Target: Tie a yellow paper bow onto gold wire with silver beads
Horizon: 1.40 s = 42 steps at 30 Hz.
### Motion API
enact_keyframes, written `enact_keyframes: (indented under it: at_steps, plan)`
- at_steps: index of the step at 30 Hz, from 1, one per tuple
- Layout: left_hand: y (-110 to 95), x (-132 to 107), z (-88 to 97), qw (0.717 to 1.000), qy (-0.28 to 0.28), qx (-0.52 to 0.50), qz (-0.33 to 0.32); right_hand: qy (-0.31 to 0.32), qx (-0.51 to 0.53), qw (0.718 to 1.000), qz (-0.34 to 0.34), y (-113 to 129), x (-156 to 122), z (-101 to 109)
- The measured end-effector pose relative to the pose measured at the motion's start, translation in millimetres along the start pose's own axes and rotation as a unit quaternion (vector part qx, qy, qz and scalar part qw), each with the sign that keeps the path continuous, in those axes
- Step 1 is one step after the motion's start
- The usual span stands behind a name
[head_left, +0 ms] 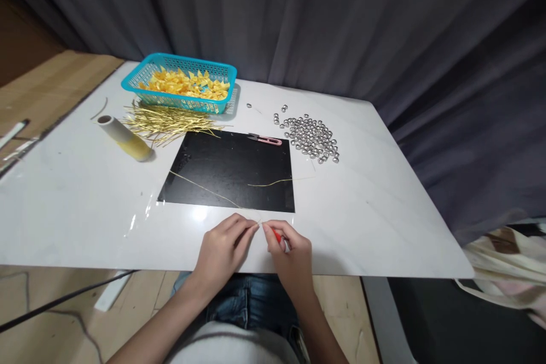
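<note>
Near the table's front edge, my left hand (224, 244) is closed in a pinch on a thin gold cord (205, 188), which trails back across the black mat (222, 165). My right hand (292, 247) is closed just beside it, the fingertips of both hands almost meeting. A small red object (277, 235) shows between the right thumb and fingers; most of it is hidden, so its kind does not show. A second strand of gold cord (273, 183) lies over the mat's right part. Pink-handled thread snips (268, 140) rest at the mat's back right edge.
A blue basket (170, 102) of yellow petal-like pieces stands at the back left. Before it lies a bundle of gold strands (168, 122). A white-and-yellow cone (125, 139) is on the left. Silver beads (311, 136) are scattered in a pile right of the mat.
</note>
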<state>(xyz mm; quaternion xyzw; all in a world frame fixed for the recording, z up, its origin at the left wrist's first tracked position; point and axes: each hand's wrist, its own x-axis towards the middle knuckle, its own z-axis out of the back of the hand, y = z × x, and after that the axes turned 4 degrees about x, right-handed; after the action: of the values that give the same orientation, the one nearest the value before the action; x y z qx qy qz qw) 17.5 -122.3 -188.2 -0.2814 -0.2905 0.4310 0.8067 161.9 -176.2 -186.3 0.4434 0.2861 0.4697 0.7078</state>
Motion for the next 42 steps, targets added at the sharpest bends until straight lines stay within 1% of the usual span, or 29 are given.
enact_keyframes:
  at_steps: [8,13,17,23,28,34,42]
  plan:
    - [-1.7,0.6,0.9,1.0,0.011,-0.011,-0.007,0.021,0.007,1.0,-0.008,-3.2,-0.5,1.0]
    - [-1.0,-0.1,-0.2,1.0,0.013,-0.008,-0.014,0.033,0.018,0.999,-0.009,0.3,1.5,3.3]
    - [-0.1,-1.0,-1.1,1.0,0.015,-0.01,-0.018,0.049,0.032,0.998,-0.011,4.0,3.8,6.6]
    - [0.7,-1.8,-2.3,0.999,0.016,-0.023,-0.018,0.083,0.057,0.995,-0.026,3.0,8.3,10.1]
    - [-0.5,-0.8,1.9,0.999,0.02,-0.044,0.001,0.102,0.067,0.992,-0.035,4.0,11.8,11.7]
    - [-1.3,1.2,3.4,0.995,0.031,-0.083,0.046,0.125,0.081,0.987,-0.059,6.0,16.4,12.3]
    - [-2.9,0.6,1.1,0.995,0.007,-0.068,0.068,0.151,0.077,0.983,-0.065,5.7,15.1,14.7]
